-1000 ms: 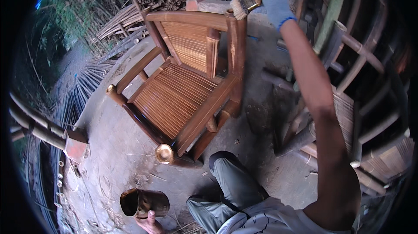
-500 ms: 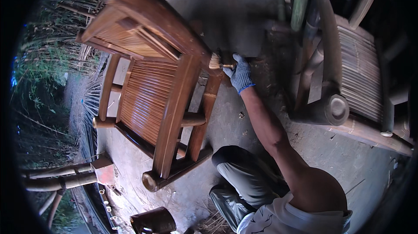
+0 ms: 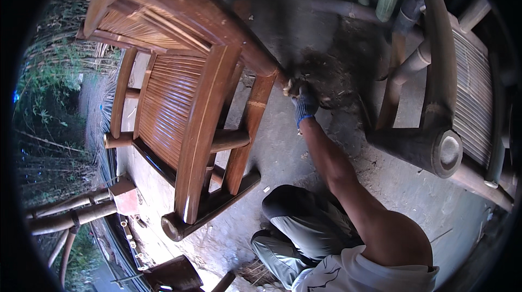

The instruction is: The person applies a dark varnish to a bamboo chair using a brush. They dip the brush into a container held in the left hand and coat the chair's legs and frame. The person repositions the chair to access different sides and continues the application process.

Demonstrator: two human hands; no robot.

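Note:
My right hand (image 3: 305,105), in a grey knit glove with a blue cuff, is stretched far out from my body. Its fingers are closed round a brush (image 3: 289,86), whose pale bristles show past the fingertips; the hand hides the handle. The bristles are at the lower end of a long, curved rear post of a glossy reddish-brown bamboo chair (image 3: 187,129). Whether they touch the post I cannot tell for certain. The chair's slatted seat and back shine on the left. My left hand is not in view.
An unstained, greyish bamboo chair (image 3: 441,91) stands at the right. A dark brown container (image 3: 175,273) sits at the bottom left, a short dark stick beside it. A bamboo rail (image 3: 70,216) ends in a reddish block (image 3: 125,197) at the left. Dark stains mark the concrete floor (image 3: 293,145).
My right hand and the brush have moved slightly down and to the right, to the post's lower end. The glossy chair now appears farther up and left in view.

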